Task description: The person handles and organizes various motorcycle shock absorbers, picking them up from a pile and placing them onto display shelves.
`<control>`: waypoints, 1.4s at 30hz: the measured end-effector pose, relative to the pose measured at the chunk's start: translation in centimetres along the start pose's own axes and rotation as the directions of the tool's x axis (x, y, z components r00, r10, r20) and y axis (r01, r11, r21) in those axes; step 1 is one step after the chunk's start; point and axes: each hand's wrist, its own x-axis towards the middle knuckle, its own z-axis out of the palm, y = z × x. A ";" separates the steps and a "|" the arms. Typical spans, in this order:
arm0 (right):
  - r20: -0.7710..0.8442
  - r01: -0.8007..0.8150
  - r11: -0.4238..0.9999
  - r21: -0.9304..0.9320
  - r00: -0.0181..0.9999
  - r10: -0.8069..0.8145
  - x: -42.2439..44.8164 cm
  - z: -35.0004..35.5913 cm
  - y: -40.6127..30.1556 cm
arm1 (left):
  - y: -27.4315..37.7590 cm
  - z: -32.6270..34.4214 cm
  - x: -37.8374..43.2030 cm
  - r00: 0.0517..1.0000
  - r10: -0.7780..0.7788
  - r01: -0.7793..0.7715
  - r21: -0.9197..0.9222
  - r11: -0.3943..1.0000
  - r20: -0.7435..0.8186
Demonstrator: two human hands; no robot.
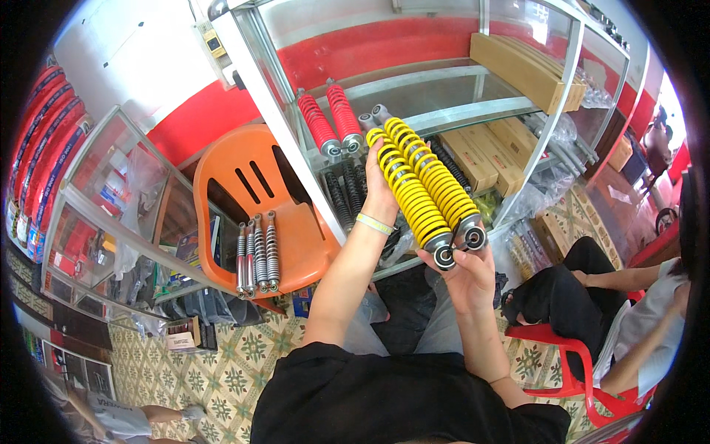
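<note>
A pair of shock absorbers with yellow coil springs (424, 183) lies side by side in both of my hands, tilted in front of the glass cabinet. My left hand (380, 180) grips the pair along its left side near the upper end. At the lower end, my right hand (471, 272) holds the metal mounting eyes, where a thin black tie (456, 236) shows. Two red-spring shock absorbers (330, 119) rest on the cabinet's glass shelf, just beyond my left hand. Several silver shock absorbers (258, 255) stand leaning on the orange plastic chair (302, 227) to the left.
Long cardboard boxes (516, 69) lie on the upper shelf of the glass cabinet (574, 61), with more boxes (471, 155) below. At right, a person (638, 311) sits on a red plastic chair (577, 349). Another glass case (105, 222) and wrapped tyres (47, 161) stand at left.
</note>
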 end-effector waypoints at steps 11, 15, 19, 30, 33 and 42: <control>-0.042 -0.062 0.998 0.030 0.997 0.063 1.1 0.9 -0.3 | 0.8 0.0 0.9 0.998 0.045 -0.044 0.011 0.999 -0.038; -0.017 -0.052 0.998 0.025 0.998 0.053 2.2 1.5 -0.6 | 1.1 0.0 1.5 0.999 0.038 -0.038 -0.010 0.999 -0.001; 0.031 -0.046 0.999 -0.002 0.998 0.046 3.5 2.3 -0.9 | 1.7 -0.1 2.2 0.996 0.080 -0.079 -0.024 0.997 0.049; 0.114 -0.044 0.999 -0.010 0.992 0.045 9.7 1.6 0.2 | 2.5 -0.3 -5.6 0.922 0.369 -0.126 0.815 0.566 -0.114; 0.145 -0.061 0.998 0.012 0.988 0.059 11.7 1.2 1.0 | 4.0 1.3 -6.1 0.690 0.555 -0.233 0.869 -0.437 0.464; 0.227 -0.107 0.993 0.042 0.969 0.094 17.4 -0.4 3.8 | 9.2 2.2 0.1 0.658 0.360 0.029 0.456 -0.889 0.661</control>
